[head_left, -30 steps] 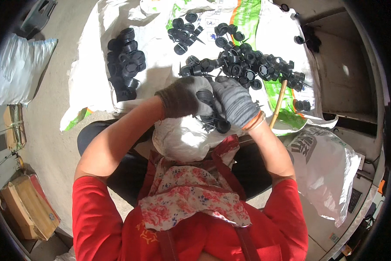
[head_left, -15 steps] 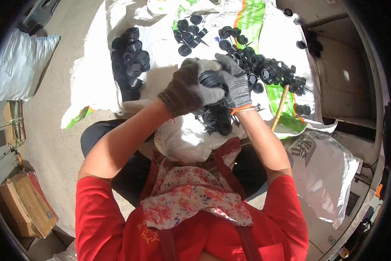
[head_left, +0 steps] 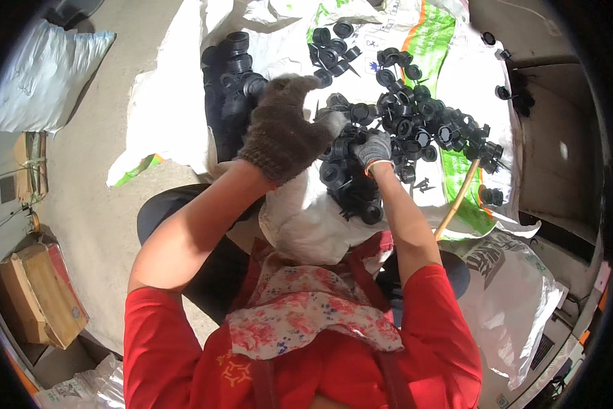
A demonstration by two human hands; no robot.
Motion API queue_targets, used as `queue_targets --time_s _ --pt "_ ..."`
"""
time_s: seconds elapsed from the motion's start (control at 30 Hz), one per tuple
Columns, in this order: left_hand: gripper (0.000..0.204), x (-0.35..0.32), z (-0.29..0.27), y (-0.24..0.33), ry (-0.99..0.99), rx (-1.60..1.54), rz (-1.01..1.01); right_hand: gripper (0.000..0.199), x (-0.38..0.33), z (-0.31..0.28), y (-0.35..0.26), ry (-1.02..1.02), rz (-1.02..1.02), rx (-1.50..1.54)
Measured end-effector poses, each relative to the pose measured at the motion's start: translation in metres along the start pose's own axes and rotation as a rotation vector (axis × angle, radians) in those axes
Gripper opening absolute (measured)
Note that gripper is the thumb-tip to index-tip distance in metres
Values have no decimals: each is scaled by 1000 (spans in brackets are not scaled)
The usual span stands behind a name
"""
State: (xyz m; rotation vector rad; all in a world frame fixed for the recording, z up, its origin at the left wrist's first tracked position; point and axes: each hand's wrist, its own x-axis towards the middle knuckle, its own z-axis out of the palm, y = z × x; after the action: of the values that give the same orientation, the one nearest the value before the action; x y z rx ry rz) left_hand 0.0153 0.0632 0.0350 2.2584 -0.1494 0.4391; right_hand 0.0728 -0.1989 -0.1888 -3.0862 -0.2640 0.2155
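Note:
My left hand [head_left: 286, 123], in a dark knitted glove with pale fingertips, hovers over the white sack [head_left: 306, 221] with its thumb and fingers apart and nothing between them. To its right, my right hand [head_left: 374, 148], in a grey glove with an orange cuff, dips into a heap of black plastic caps [head_left: 350, 194]. Its fingers are curled and partly hidden, so what they hold cannot be made out. More round black caps [head_left: 422, 126], some with thin tails, spread right of that hand. Black threaded rings [head_left: 238, 63] are piled beyond my left hand.
A small cluster of black caps [head_left: 332, 51] lies farther back. The bamboo stick [head_left: 458, 198] slants at the right. White plastic bags stand at the far left [head_left: 51, 78] and lower right [head_left: 517, 293]. A cardboard box [head_left: 44, 293] sits at the lower left.
My hands, together around a black ring half a second ago, have parted. The left has opened; the right has dropped into the heap of caps. The ring is no longer in the left hand.

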Motion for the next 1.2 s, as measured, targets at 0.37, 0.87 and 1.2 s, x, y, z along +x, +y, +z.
queue_targets --time_s 0.37,0.87,1.2 --pt "55 -17 53 -1 -526 -1219 -1073 38 -86 -178 -32 355 -589 521" --pt "52 -31 46 29 -881 -1291 -963 48 -117 -239 -49 301 -566 -137" --pt "47 -1 13 28 -558 -1106 -379 41 -90 -238 -14 -138 -212 1788"
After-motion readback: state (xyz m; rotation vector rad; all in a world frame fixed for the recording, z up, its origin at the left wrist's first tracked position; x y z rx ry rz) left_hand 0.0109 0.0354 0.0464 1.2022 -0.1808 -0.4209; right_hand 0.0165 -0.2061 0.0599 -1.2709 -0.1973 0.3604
